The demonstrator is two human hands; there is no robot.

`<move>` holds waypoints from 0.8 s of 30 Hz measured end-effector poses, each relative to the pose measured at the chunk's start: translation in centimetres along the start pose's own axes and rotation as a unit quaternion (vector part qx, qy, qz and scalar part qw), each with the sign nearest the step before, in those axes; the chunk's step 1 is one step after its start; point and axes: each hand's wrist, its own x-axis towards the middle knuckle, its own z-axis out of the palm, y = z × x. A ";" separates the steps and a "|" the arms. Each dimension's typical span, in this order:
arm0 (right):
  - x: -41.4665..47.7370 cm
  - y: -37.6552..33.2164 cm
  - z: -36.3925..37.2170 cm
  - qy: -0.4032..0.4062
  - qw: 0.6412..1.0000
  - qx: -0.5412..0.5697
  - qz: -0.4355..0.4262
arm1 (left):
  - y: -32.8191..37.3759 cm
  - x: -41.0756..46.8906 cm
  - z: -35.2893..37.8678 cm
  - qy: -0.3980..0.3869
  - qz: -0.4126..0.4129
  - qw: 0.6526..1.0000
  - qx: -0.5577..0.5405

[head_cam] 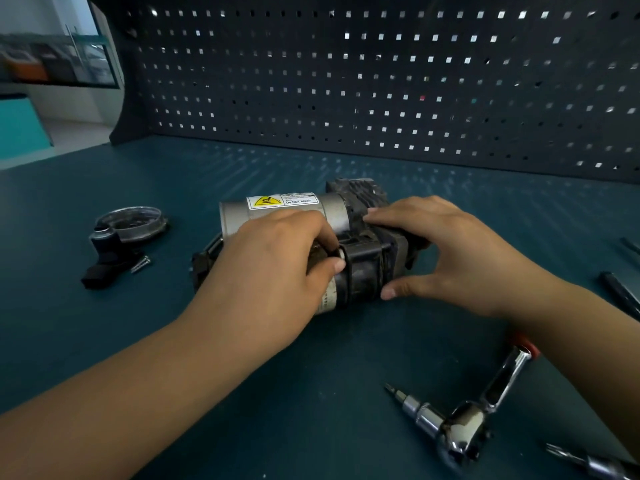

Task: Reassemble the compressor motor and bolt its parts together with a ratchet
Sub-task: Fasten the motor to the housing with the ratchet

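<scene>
The compressor motor, a grey cylinder with a yellow warning label joined to a black finned housing, lies on its side at the middle of the bench. My left hand lies over its near side, thumb and fingers curled round the black clamp part. My right hand grips the black housing end, fingers on top and thumb at the front. A chrome ratchet with a socket and bit lies at the front right, its red-tipped handle running under my right forearm. A round cover and a screw lie at the left.
The dark green bench top ends at a perforated back panel. A black bracket sits beside the cover. Dark tools lie at the right edge, and a loose bit at the bottom right corner.
</scene>
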 end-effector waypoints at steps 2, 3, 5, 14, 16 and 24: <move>0.0 -0.2 0.3 -0.007 1.000 -0.017 -0.005 | -0.2 -0.1 0.1 -0.020 -0.006 1.000 -0.024; 0.0 -0.4 0.5 -0.008 0.999 -0.033 -0.005 | -0.3 -0.1 0.2 -0.027 -0.003 0.999 -0.030; 0.0 -0.7 1.2 0.004 0.998 -0.057 0.007 | -0.5 -0.1 0.4 -0.026 0.006 0.999 -0.037; 0.0 -0.5 1.9 0.066 0.997 0.024 -0.029 | -1.0 0.1 0.6 -0.005 0.024 0.998 -0.055; 0.0 -0.4 1.9 0.075 0.995 0.039 -0.042 | -0.9 0.1 0.5 0.000 0.033 0.998 -0.045; 0.0 -0.3 1.9 0.075 0.993 0.087 -0.037 | -0.8 0.1 0.5 0.012 0.051 0.998 -0.027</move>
